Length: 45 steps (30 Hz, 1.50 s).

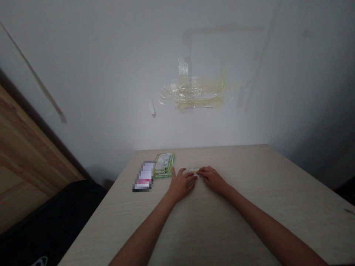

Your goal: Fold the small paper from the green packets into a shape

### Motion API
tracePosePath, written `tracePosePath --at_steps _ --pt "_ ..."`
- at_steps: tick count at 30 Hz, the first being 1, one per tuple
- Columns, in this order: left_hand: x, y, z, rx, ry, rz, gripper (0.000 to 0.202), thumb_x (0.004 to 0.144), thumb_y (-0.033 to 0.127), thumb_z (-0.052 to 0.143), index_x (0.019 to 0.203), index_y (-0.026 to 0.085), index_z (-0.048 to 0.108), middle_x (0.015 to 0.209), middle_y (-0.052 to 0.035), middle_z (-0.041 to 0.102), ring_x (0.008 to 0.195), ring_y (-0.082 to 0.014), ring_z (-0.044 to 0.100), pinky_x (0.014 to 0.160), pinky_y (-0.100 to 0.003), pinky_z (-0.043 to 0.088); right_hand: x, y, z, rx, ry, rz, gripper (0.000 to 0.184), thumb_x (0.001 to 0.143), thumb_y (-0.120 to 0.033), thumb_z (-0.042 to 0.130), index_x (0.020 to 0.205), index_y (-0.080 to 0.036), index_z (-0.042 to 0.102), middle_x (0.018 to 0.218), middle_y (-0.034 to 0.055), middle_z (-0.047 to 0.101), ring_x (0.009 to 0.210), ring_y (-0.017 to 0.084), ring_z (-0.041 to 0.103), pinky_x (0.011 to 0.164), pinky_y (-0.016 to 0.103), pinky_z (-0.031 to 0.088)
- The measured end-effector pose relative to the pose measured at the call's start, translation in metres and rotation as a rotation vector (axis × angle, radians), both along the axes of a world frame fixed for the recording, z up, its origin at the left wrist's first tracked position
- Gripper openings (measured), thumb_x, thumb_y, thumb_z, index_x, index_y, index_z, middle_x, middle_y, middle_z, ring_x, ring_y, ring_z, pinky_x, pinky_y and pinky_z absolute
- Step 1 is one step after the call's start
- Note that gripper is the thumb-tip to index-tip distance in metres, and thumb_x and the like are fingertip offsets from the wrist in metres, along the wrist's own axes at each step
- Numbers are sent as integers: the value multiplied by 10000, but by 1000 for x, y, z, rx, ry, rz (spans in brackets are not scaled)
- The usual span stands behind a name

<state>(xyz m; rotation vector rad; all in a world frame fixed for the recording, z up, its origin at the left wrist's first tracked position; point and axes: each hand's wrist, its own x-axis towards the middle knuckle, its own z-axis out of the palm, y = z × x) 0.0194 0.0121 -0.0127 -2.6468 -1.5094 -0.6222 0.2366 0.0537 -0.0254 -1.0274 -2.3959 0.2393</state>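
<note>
Both my hands rest on a pale wooden table (249,207), meeting near its far middle. My left hand (181,183) and my right hand (212,178) each pinch an end of a small pale packet (193,171) with a touch of yellow that lies on the tabletop between them. Their fingers are curled around it, and what the packet is stays too small to tell. Just left of my left hand lies a stack of green and white packets (164,164), and beside that a flat dark-edged object (144,176) with its face blurred out.
A white wall (111,74) rises right behind the table, with old yellowed tape remains (194,92) stuck to it. A wooden panel (24,162) stands at the left. A black bag or seat (52,221) sits beside the table's left edge.
</note>
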Motion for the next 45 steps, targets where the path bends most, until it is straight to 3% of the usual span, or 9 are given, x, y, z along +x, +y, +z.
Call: tracePosePath --at_steps 5,13,25,30,45 --pt "1 -4 3 74 26 -6 304 924 476 451 1186 446 600 1272 44 630 1304 -318 401 1066 -758 -10 0 -1 1 1 -8 -1 460 845 -46 458 1241 -215 620 1126 72 637 1017 201 514 951 356 406" --pt "6 -4 11 147 91 -33 279 924 445 452 1141 433 627 1198 36 662 1309 -346 401 1058 -770 14 -1 -3 3 2 8 2 483 829 -29 452 1239 -220 621 1134 69 637 1031 209 511 965 366 400" --pt "0 1 -7 16 -9 -38 285 929 440 453 1158 417 622 1317 31 588 1362 -314 327 1072 -756 57 2 2 -2 -6 17 7 478 842 -46 460 1257 -231 610 1140 63 636 1019 203 514 955 365 405" --pt "0 0 -2 32 -52 -44 289 930 379 469 1165 360 636 1263 -8 634 1370 -285 333 1095 -727 0 1 1 -1 3 16 8 462 858 -63 455 1256 -239 611 1135 66 636 1018 203 519 951 365 411" --pt "1 -4 2 101 -1 -44 283 926 408 469 1167 423 618 1191 40 680 1357 -295 375 1067 -757 -61 3 3 -4 -24 53 18 466 839 -48 471 1234 -235 630 1151 69 645 1049 206 518 966 364 413"
